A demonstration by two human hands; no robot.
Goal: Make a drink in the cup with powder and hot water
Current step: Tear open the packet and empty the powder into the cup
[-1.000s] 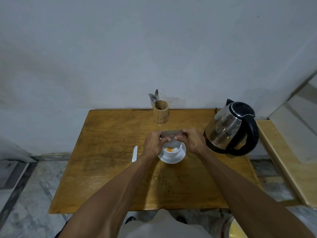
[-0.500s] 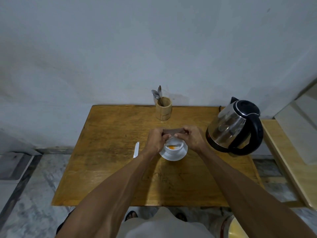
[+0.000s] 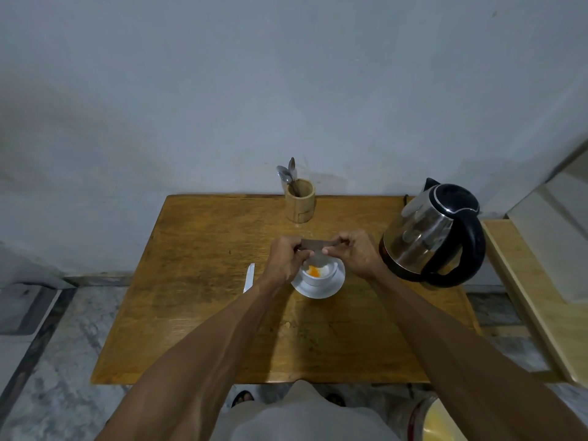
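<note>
Currently: sachet pinched at both ends above cup, left hand and right hand.
Orange powder in; kettle right of cup untouched, water unpoured.

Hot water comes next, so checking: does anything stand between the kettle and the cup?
Nothing stands on the table between kettle and cup. But the right hand and left hand hold a brown sachet over the cup, in the pouring path.

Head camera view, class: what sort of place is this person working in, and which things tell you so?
Probably a plain home tea corner, not a fitted kitchen: a small wooden table against a bare wall, an electric kettle, a wooden holder of spoons, and a cup on a saucer.
</note>
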